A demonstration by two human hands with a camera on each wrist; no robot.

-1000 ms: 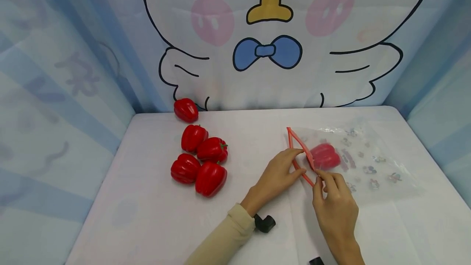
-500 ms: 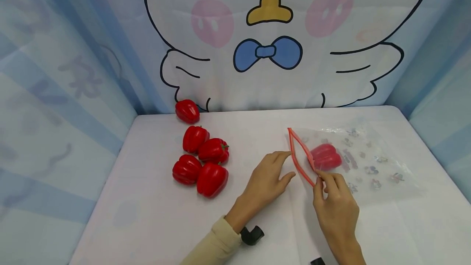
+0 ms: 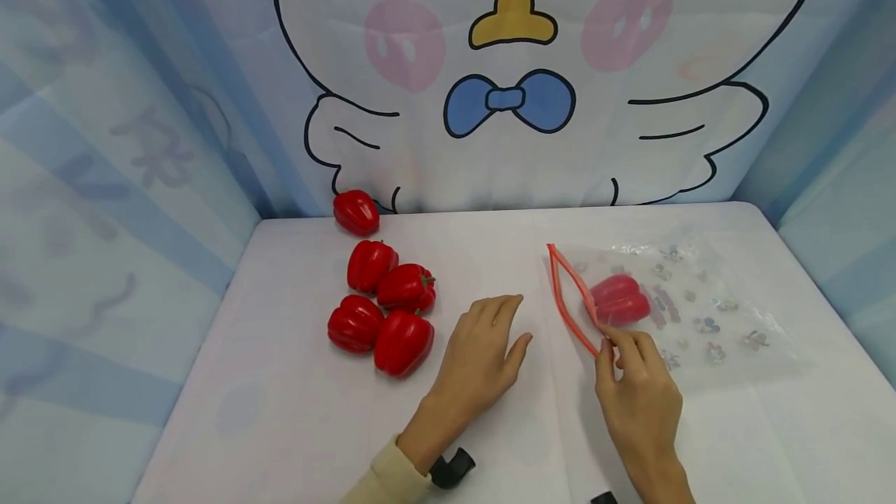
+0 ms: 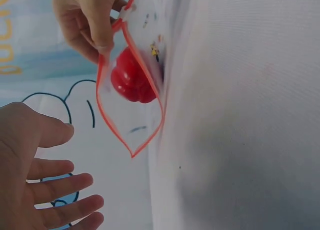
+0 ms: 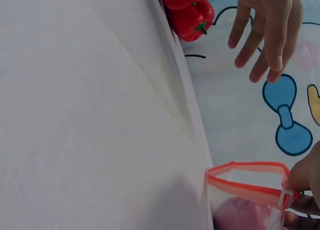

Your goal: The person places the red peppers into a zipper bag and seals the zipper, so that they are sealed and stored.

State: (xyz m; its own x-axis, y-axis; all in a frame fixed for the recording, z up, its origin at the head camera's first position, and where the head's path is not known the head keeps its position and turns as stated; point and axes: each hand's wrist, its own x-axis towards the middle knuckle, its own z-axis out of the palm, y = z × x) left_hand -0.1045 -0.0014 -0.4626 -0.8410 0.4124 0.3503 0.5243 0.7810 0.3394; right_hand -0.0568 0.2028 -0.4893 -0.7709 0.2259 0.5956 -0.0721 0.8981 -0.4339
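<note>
A clear zip bag [image 3: 735, 309] with small printed figures lies on the right of the table, its orange-red zip edge [image 3: 568, 316] parted into a pointed opening. Inside it rests one red bell pepper [image 3: 620, 299], also seen through the mouth in the left wrist view. My right hand [image 3: 637, 395] pinches the near end of the zip edge between thumb and fingers, by the small white slider [image 5: 285, 199]. My left hand [image 3: 477, 356] holds nothing, fingers spread and extended, between the bag and the loose red bell peppers [image 3: 403, 342].
Several red bell peppers are grouped at the table's left, one [image 3: 356, 212] near the back edge. A white cloth covers the table [image 3: 280, 426]. Behind it hangs a curtain [image 3: 210, 84] with a cartoon bird. A black wrist mount [image 3: 451, 469] shows under my left wrist.
My left hand has let go of the bag's zip edge and drawn back left toward the peppers. The bag's mouth stays parted; my right hand keeps its pinch in place.
</note>
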